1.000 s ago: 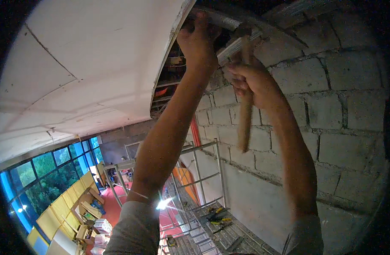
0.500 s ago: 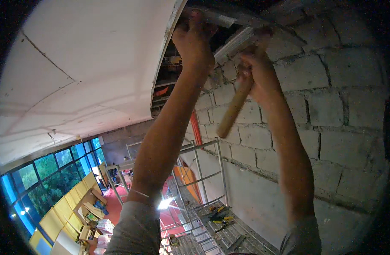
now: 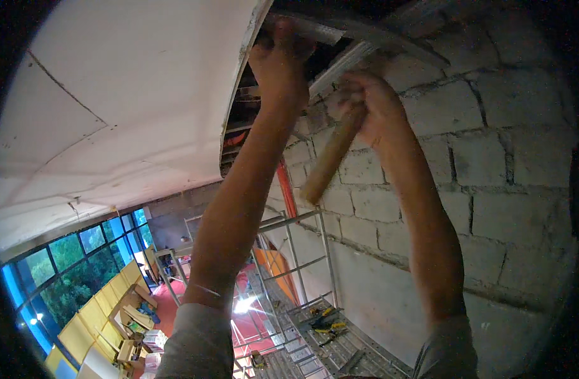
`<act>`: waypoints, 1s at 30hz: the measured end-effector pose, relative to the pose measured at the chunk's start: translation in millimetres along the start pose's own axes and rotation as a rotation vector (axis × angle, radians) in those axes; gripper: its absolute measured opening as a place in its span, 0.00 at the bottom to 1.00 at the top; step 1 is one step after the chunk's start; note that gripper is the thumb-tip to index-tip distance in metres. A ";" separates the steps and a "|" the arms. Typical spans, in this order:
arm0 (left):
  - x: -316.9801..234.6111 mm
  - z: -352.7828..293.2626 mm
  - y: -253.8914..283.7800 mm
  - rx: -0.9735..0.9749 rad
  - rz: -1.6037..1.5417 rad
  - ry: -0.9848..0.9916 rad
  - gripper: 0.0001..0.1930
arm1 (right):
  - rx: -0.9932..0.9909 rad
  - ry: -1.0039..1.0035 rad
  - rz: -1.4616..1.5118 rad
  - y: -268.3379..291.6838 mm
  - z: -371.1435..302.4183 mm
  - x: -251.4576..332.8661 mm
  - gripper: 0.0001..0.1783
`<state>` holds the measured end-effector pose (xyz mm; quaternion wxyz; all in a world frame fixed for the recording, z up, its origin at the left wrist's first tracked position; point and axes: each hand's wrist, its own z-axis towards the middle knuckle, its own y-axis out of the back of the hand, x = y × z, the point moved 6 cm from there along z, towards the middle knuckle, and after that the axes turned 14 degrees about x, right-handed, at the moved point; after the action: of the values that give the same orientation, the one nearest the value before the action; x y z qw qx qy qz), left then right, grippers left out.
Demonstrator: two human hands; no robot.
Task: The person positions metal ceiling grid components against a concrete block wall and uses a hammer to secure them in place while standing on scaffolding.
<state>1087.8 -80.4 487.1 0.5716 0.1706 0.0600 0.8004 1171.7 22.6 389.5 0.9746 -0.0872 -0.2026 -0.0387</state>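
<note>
Both my arms reach up to the gap between a white ceiling board [image 3: 131, 101] and a grey block wall [image 3: 491, 177]. My left hand [image 3: 280, 63] presses up against a grey metal ceiling channel [image 3: 340, 28] at the board's edge. My right hand [image 3: 375, 104] grips a wooden hammer handle [image 3: 327, 161] that slants down to the left; the hammer's head is hidden behind the hand, near a second metal strip [image 3: 337, 63].
Metal scaffold rails [image 3: 296, 252] and a perforated scaffold deck [image 3: 340, 347] with yellow-handled tools [image 3: 324, 322] lie below me. Far down are a red floor, yellow seats [image 3: 113, 297] and large windows [image 3: 68, 265] at the lower left.
The hammer handle has swung from nearly upright to slanting down-left, and my right hand has shifted up toward the metal strip. My left hand stays on the channel.
</note>
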 end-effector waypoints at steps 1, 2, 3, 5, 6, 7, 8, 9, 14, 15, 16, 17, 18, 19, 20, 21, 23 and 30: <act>-1.0 0.6 1.9 0.019 0.040 -0.002 0.15 | 0.074 -0.100 -0.145 -14.2 -4.6 -1.2 0.11; -0.6 0.2 2.9 0.024 0.061 -0.002 0.16 | 0.073 -0.098 -0.144 -6.8 -8.0 -0.4 0.11; -3.2 -0.5 5.3 0.028 0.084 -0.006 0.16 | 0.119 -0.088 -0.238 3.6 -9.5 0.0 0.11; -7.3 -2.0 -7.5 -0.020 0.075 -0.003 0.17 | 0.139 -0.068 -0.349 16.1 -11.7 5.1 0.11; -8.9 0.3 -8.3 -0.035 0.079 -0.012 0.18 | 0.049 -0.023 -0.134 21.6 -9.5 2.7 0.11; -7.5 -0.3 -9.0 -0.039 0.021 0.016 0.18 | -0.041 0.023 0.081 26.6 -7.9 0.1 0.11; -6.6 -1.3 -10.1 -0.042 -0.007 0.034 0.18 | -0.043 0.024 0.082 26.3 -4.5 -1.7 0.11; -5.8 -0.1 -6.2 -0.047 -0.032 0.040 0.18 | -0.095 0.066 0.139 22.3 0.0 -2.8 0.11; -5.7 1.5 2.9 -0.014 0.067 -0.013 0.18 | 0.157 -0.164 -0.179 -9.8 -14.9 -3.9 0.10; -5.6 2.4 0.6 -0.017 0.048 -0.016 0.18 | 0.153 -0.131 -0.263 -4.8 -17.5 -2.6 0.10; -5.1 2.3 0.0 -0.040 0.020 -0.007 0.17 | 0.150 -0.097 -0.348 -2.2 -18.3 -0.5 0.09; -5.9 3.8 -0.6 -0.050 0.006 -0.004 0.17 | 0.151 -0.096 -0.348 -1.9 -15.0 -0.1 0.09; -5.3 1.9 -3.9 -0.063 -0.015 0.009 0.16 | 0.040 -0.022 -0.182 1.2 -11.8 4.7 0.09; 1.0 0.8 -6.1 -0.100 -0.092 0.107 0.15 | -0.071 0.053 -0.017 6.6 -10.7 7.7 0.09; 7.7 -1.8 -9.2 -0.136 -0.169 0.206 0.14 | -0.082 0.053 -0.021 11.4 -8.9 4.1 0.09; 6.1 -0.8 -5.7 -0.133 -0.163 0.200 0.14 | -0.040 -0.028 -0.054 5.3 -3.9 -5.6 0.10; -5.0 2.5 -2.7 -0.049 -0.005 0.068 0.13 | 0.005 -0.103 -0.089 1.7 -2.0 -10.4 0.11; -5.7 -1.2 -7.3 -0.043 0.000 -0.028 0.11 | 0.198 -0.195 -0.372 -5.7 -44.1 -18.8 0.12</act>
<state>1095.5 -83.2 482.7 0.5759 0.1693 0.0350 0.7990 1171.1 9.6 343.0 0.9302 0.0445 -0.3114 -0.1889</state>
